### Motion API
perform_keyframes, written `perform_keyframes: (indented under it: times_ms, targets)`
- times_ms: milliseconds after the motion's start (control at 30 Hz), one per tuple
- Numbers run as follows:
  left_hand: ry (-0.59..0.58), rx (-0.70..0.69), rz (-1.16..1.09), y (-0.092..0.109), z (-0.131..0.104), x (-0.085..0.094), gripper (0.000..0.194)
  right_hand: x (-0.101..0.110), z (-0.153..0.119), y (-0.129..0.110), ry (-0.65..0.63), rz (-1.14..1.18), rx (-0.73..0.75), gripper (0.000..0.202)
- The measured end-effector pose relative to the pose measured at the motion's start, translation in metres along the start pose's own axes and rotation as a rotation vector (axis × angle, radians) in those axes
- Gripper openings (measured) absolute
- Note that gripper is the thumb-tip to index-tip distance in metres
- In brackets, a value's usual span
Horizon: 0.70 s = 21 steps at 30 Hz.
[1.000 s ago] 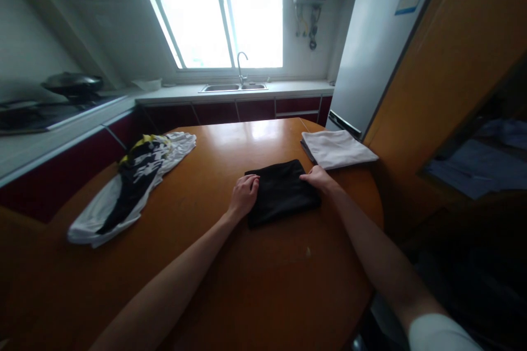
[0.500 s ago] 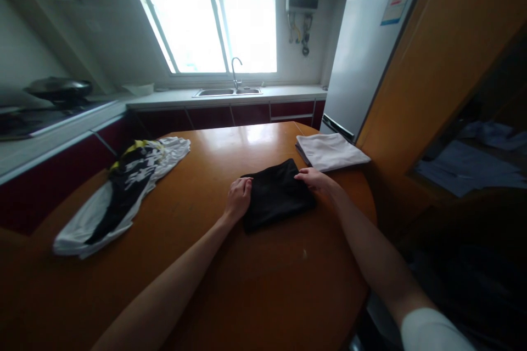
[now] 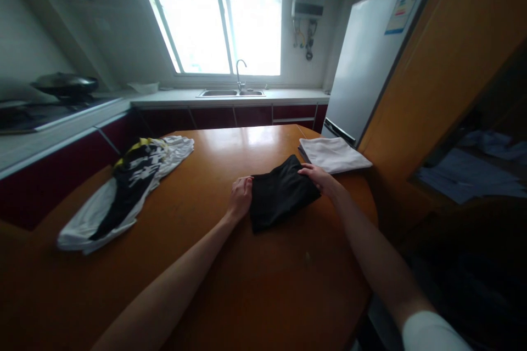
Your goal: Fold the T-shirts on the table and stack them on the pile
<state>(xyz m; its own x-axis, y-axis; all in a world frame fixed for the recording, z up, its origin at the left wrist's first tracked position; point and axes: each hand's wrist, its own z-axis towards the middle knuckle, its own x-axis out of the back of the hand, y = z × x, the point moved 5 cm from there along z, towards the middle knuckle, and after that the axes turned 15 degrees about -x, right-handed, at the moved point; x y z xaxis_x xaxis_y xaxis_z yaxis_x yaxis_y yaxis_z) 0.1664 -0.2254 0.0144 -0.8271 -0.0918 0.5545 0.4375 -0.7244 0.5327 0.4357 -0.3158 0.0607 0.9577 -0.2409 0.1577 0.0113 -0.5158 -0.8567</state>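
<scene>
A folded black cloth (image 3: 280, 194) lies on the wooden table (image 3: 230, 274), in front of me. My left hand (image 3: 241, 197) is closed on its left edge, fingers bent over the upper left corner. At the upper right part of the cloth, my right hand (image 3: 318, 176) pinches the fabric between thumb and fingers. Behind my right hand rests a folded stack with a white cloth (image 3: 333, 154) on top. A crumpled white, black and yellow garment (image 3: 127, 189) is spread along the left side of the table.
Beyond the table, a counter holds a sink (image 3: 230, 93) under the window. A covered pan (image 3: 66, 85) stands on the stove at the left. The fridge (image 3: 362, 60) is at the back right, beside an orange wooden panel (image 3: 415, 82).
The black cloth has shifted slightly right in the picture, and its right side is now raised a little. Both hands keep their hold. The whole view has moved slightly.
</scene>
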Motion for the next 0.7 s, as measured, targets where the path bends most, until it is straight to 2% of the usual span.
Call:
perform_keyframes:
  times_ms: [133,267,367,500,600,700]
  targets:
    - [-0.006,-0.004,-0.009,-0.002,0.000,0.000,0.050,0.006,-0.015,-0.030,0.041,0.082,0.042,0.046]
    - [-0.035,-0.002,-0.007,-0.006,0.000,-0.002,0.051,0.024,-0.032,-0.075,0.014,0.111,0.159,0.043]
    - [-0.042,-0.004,-0.007,-0.007,0.001,-0.003,0.051,0.053,-0.040,-0.110,0.037,0.091,0.199,0.040]
    - [-0.042,0.002,0.000,-0.007,0.001,-0.003,0.050,0.106,-0.042,-0.155,0.143,0.044,0.241,0.036]
    - [-0.049,0.010,0.000,-0.007,0.000,-0.004,0.051,0.142,-0.032,-0.179,0.200,0.041,0.265,0.033]
    - [-0.059,0.006,0.005,-0.006,0.000,-0.004,0.051,0.162,-0.016,-0.193,0.221,0.052,0.338,0.029]
